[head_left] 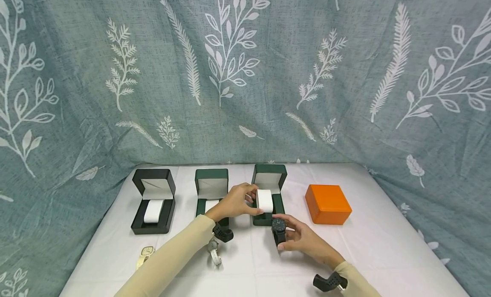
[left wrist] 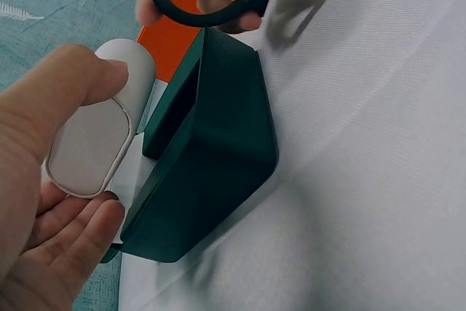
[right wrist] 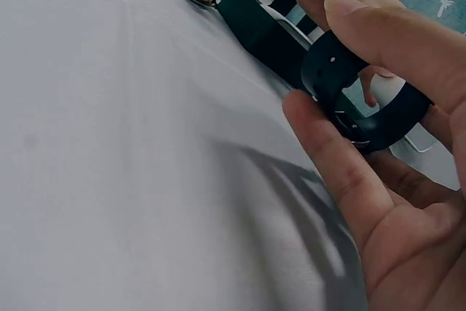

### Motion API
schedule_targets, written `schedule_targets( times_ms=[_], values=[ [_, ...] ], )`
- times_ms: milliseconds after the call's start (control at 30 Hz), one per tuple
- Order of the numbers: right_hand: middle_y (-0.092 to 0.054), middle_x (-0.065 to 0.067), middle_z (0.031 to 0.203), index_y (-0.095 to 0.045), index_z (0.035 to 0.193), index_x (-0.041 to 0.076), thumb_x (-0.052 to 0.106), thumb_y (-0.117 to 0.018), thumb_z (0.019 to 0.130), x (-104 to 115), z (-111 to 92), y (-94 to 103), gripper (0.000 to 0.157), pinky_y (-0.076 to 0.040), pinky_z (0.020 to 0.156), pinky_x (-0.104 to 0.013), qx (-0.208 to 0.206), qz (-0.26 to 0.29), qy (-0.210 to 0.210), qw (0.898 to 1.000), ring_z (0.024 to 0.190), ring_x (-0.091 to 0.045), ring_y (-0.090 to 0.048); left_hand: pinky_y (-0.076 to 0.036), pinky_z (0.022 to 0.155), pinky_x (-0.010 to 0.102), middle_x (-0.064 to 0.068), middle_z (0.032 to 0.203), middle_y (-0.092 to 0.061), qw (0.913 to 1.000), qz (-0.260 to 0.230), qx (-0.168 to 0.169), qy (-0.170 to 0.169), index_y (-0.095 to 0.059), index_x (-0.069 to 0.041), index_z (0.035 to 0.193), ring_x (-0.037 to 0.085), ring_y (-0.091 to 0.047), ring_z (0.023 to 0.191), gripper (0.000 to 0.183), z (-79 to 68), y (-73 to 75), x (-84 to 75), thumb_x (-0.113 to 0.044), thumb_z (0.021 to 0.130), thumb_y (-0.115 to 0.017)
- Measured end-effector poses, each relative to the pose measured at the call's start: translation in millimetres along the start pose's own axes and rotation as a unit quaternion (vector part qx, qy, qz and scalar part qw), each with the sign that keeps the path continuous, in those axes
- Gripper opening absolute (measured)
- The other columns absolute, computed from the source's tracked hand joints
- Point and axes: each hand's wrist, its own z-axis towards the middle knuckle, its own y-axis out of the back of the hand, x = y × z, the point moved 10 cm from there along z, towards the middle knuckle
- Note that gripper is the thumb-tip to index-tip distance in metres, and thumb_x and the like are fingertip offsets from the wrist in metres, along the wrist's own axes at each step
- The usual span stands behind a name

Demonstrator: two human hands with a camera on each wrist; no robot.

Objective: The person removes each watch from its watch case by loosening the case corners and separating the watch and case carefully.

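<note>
My left hand (head_left: pixel 238 201) pinches a white watch cushion (left wrist: pixel 91 147) between thumb and fingers, over an open green watch box (head_left: pixel 284 205). In the left wrist view the cushion is tilted, clear of the box's green wall (left wrist: pixel 218 151). My right hand (head_left: pixel 303 237) holds a black wristwatch (head_left: pixel 279 229) in front of that box, its dark dial upward in the head view. In the right wrist view the watch's strap (right wrist: pixel 393 125) forms a closed loop, with the buckle between thumb and fingers.
A second open green box (head_left: pixel 212 183) stands left, partly behind my left hand, and an open black box (head_left: pixel 166 216) farther left. An orange box (head_left: pixel 330 205) stands closed at right. A white-strapped watch (head_left: pixel 215 253) and a gold watch (head_left: pixel 145 253) lie on the white table (head_left: pixel 253 275).
</note>
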Motion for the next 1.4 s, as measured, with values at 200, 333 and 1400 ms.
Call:
schedule_targets(
  times_ms=[200,333,1400],
  values=[
    [-0.039,-0.023,0.154,-0.033,0.161,0.017,0.004,-0.080,0.089,-9,-2,-4.7,0.087,-0.056,0.085,-0.045,0.014,0.013,-0.010,1.000,0.115,-0.033,-0.062,-0.058,0.085,0.033,0.011,0.111,-0.063,0.9999,0.007,0.001,-0.007,-0.059,0.001,0.134,0.022,-0.070,0.096,0.066,-0.7,-1.4,-1.8,-0.028,0.082,-0.089],
    [-0.044,-0.025,0.148,-0.031,0.162,0.018,0.004,-0.079,0.090,-12,-4,-7.7,0.088,-0.057,0.085,-0.048,0.023,0.021,-0.017,0.999,0.108,-0.032,-0.065,-0.058,0.085,0.033,0.010,0.111,-0.063,0.9999,0.008,0.002,-0.009,-0.059,0.001,0.135,0.022,-0.070,0.095,0.067,-1.7,-2.8,-2.8,-0.028,0.082,-0.089],
    [-0.055,-0.024,0.131,-0.048,0.152,0.008,0.016,-0.083,0.089,-15,-15,-7.2,0.073,-0.060,0.061,-0.044,-0.022,-0.003,-0.051,0.998,0.063,-0.027,-0.071,-0.058,0.085,0.035,0.012,0.112,-0.063,0.9999,0.012,-0.001,-0.003,-0.058,0.002,0.136,0.025,-0.070,0.096,0.069,-3.7,-10.1,-8.5,-0.029,0.083,-0.089]
  ],
)
